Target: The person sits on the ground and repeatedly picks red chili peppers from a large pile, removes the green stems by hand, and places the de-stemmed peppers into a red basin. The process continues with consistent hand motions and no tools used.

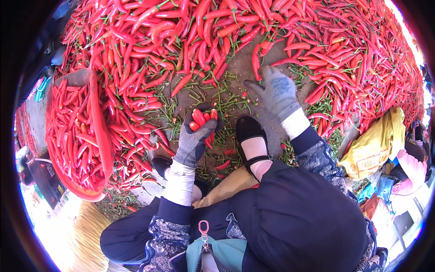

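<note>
My left hand (195, 141), in a grey work glove, is closed around several stemless red chili peppers (198, 117); their pale cut ends point upward. To the right and farther forward, my gloved right hand (279, 89) reaches to the edge of the chili heap, thumb spread from the fingers. The tip of one red chili (256, 63) with its stem lies in the gap beside the thumb. Loose green stems (229, 103) litter the ground between both hands.
A large heap of red chilies (210, 37) curves around the front and right. On the left stands a red plastic basin (102, 136) filled with chilies. A yellow woven sack (372, 149) lies at the right. My black shoes (250, 131) rest among the stems.
</note>
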Available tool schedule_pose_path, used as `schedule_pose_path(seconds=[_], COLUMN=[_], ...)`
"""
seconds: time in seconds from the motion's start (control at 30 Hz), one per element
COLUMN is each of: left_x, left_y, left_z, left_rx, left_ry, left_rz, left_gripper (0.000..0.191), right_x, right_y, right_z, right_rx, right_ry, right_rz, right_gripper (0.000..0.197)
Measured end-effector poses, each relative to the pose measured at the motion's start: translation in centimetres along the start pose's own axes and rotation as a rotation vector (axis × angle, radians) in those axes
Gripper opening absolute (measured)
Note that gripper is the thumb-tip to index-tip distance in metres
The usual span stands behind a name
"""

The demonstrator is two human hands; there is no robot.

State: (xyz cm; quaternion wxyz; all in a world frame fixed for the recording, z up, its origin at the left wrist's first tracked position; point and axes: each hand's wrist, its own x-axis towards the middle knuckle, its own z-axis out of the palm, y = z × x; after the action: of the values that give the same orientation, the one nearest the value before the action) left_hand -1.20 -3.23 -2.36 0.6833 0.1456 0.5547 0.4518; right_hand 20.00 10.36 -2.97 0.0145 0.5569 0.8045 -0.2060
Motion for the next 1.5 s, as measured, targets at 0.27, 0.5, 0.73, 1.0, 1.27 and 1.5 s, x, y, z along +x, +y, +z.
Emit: schedule_pose_path(seconds=[0.27, 0.5, 0.73, 1.0, 1.27, 1.5], left_x=[0.9, 1.4, 0.5, 0.7, 0.3, -3.7], left_y=[-0.3, -0.3, 2.7, 1.4, 3.4, 9.9], left_z=[0.6, -0.6, -0.2, -1.0, -3.1, -3.9], left_rx=[-0.217, -0.296, -0.134, -0.537, -0.556, -0.098], left_ry=[0.107, 0.257, 0.020, 0.088, 0.100, 0.219], left_rz=[-0.030, 0.018, -0.129, -0.199, -0.038, 0.221], left_gripper=[0.039, 0.033, 0.030, 0.031, 0.033, 0.032], right_x=[-0.9, -4.9, -5.2, -3.0, 0.9, 5.7], right_y=[-0.2, -6.3, -5.8, -3.6, -0.9, 3.1], right_z=[0.7, 0.9, 1.9, -0.2, -2.0, 0.0], right_rx=[-0.005, 0.238, 0.168, 0.022, -0.118, -0.317], right_ry=[-0.061, -0.308, -0.308, -0.246, -0.143, 0.229], right_rz=[-0.084, -0.553, -0.814, -0.862, -0.488, -0.343], right_gripper=[0.033, 0.023, 0.016, 0.015, 0.025, 0.029])
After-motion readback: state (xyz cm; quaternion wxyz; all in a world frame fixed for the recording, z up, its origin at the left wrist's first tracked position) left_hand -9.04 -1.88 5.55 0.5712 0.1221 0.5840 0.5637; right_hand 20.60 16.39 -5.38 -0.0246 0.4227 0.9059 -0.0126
